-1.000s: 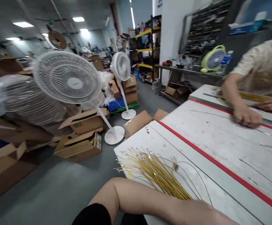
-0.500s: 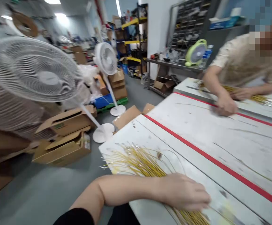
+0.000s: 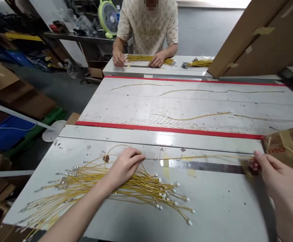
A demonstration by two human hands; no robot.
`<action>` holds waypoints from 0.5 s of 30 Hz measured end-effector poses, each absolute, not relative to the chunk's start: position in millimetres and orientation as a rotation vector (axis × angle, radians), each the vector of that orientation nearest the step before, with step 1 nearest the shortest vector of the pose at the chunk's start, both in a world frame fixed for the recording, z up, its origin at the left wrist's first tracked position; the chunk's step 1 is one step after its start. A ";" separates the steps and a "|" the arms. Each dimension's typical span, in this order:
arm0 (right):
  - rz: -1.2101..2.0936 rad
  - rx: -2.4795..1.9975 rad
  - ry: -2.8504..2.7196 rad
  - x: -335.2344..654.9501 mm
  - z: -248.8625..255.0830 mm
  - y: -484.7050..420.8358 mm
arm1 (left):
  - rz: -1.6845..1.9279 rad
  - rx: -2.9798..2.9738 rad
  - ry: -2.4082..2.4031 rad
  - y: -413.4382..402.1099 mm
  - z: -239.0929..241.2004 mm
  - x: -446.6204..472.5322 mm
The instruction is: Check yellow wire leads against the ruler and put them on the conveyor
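Observation:
A thin yellow wire (image 3: 202, 157) runs nearly straight between my two hands, above a steel ruler (image 3: 212, 167) taped to the table. My left hand (image 3: 126, 166) pinches its left end, fingers closed, with the wrist over a pile of yellow wires (image 3: 141, 188). Those wires carry white connectors (image 3: 165, 195) at the right and metal terminals (image 3: 65, 181) at the left. At the other end of the stretched wire, my right hand (image 3: 277, 178) is closed in a pinch near the ruler's right end. The wire's tips are hidden by my fingers.
Single wires (image 3: 191, 118) lie on the belt (image 3: 136, 104) between red edge strips. Opposite, a co-worker (image 3: 148, 30) has both hands at another wire bundle (image 3: 141, 58). A taped carton (image 3: 287, 144) stands by my right hand; a tall cardboard box (image 3: 257, 43) stands behind.
My view has turned right, from the fans and floor boxes to the table. My left hand, earlier over the wire pile, now holds one end of a wire; my right hand has come into view.

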State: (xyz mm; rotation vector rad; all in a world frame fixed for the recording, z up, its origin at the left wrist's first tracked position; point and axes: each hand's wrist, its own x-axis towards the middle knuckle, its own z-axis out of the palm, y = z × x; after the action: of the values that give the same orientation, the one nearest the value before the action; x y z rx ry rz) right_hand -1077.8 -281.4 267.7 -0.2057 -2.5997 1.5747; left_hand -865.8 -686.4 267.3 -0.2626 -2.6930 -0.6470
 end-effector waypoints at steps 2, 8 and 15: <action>1.514 -0.198 -2.683 -1078.9 267.1 -275.3 | -0.555 -0.202 -2.661 -684.0 267.1 -865.3; 1.326 -0.006 -2.862 -1080.0 273.0 -268.0 | -0.354 -0.256 -2.708 -644.1 272.3 -856.6; 1.427 0.210 -2.802 -1081.8 277.0 -273.8 | -0.118 -0.467 -2.746 -641.7 229.1 -852.5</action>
State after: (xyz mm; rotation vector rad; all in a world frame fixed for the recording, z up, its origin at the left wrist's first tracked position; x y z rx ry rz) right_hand -1081.8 -273.8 277.0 0.2101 -2.8024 1.4274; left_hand -852.5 -641.7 229.1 -0.4666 -2.7455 -0.1176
